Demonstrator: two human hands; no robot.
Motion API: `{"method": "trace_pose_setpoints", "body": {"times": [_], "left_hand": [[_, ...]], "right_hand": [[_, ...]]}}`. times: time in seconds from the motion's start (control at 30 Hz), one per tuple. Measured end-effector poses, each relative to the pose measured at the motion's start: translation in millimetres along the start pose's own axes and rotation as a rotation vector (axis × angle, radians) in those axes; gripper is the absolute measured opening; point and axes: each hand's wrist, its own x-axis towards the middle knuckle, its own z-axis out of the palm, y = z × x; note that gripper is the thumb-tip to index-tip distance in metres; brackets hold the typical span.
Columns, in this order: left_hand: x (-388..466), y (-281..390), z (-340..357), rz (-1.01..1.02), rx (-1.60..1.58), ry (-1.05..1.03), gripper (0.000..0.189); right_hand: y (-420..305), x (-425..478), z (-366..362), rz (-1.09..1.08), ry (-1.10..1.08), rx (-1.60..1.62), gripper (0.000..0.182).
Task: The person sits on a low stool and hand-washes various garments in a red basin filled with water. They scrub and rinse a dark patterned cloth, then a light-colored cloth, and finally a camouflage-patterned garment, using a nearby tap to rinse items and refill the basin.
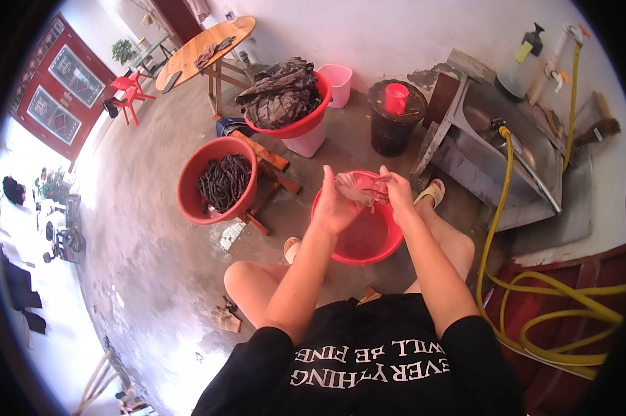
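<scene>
Over a red plastic basin [365,234] of water on the floor, both hands are raised with a small, wet-looking pinkish item [362,188] stretched between them; it looks like thin cloth, blurred. My left hand [336,205] has its thumb up and its palm against one side of the item, and its fingers are partly hidden. My right hand [396,195] grips the other side. Left of them, a red basin [188,190] holds a dark, twisted textile. Behind it, another red basin [320,112] is heaped with camouflage clothing [287,93].
A metal sink [474,135] stands at the right, with a yellow hose [500,208] draped over it and coiled nearby. A black bucket [391,132] bears a red mug [396,99]. A wooden table [188,62] and red chair [131,96] stand farther back; a glove [225,320] lies on the floor.
</scene>
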Motion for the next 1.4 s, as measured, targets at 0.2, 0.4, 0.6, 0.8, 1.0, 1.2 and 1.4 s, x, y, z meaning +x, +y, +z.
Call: {"method": "trace_pose_setpoints", "body": {"times": [0.2, 0.4, 0.6, 0.8, 1.0, 1.2, 1.4], "left_hand": [[5, 0, -46, -0.006, -0.111, 0.369, 0.026], [12, -6, -54, 0.345, 0.228, 0.571, 0.016], [26, -28, -60, 0.020, -0.158, 0.372, 0.024], [18, -32, -83, 0.026, -0.064, 0.391, 0.031], [8, -44, -72, -0.095, -0.198, 0.291, 0.029], [15, -31, -116, 0.000, -0.138, 0.258, 0.031], [12, -56, -70, -0.115, -0.127, 0.297, 0.029]], "right_hand": [[8, -53, 5, -0.171, -0.370, 0.100, 0.063], [-7, -56, 20, -0.476, -0.050, -0.246, 0.027], [-20, -65, 56, -0.777, 0.079, -0.823, 0.017], [-21, -64, 63, -0.919, 0.063, -0.831, 0.017], [-8, -31, 45, -0.649, 0.217, -0.986, 0.023], [-9, -96, 80, -1.009, 0.000, -0.838, 0.019], [-2, -33, 42, -0.472, 0.240, -0.758, 0.022]]}}
